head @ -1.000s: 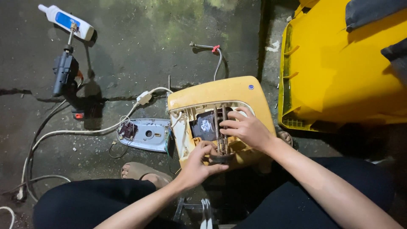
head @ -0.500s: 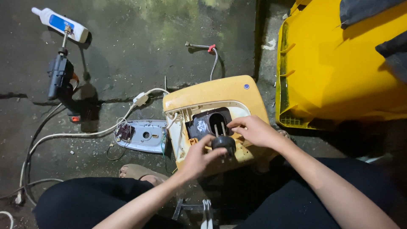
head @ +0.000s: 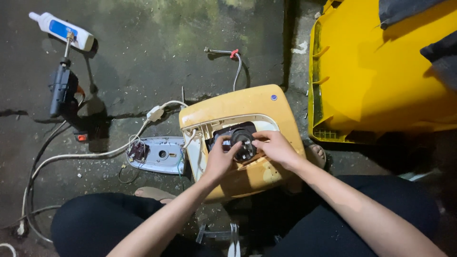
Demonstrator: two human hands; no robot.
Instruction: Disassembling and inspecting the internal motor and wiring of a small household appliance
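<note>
Left hand [head: 220, 159] and right hand [head: 276, 148] both reach in, fingers pinching the round black part [head: 242, 140] | part sits inside the open yellow case [head: 238, 112] on the floor, between the knees

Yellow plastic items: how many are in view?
2. A yellow plastic appliance housing lies on the floor under both hands; a large yellow plastic bin lies at upper right. Others may be out of frame.

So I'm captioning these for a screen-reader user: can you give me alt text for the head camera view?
Both hands, left hand and right hand, grip a black round part inside an opened yellow appliance housing on a concrete floor. A grey cover plate with wires lies to its left, with a soldering iron, a white bottle and a yellow bin nearby.
</note>
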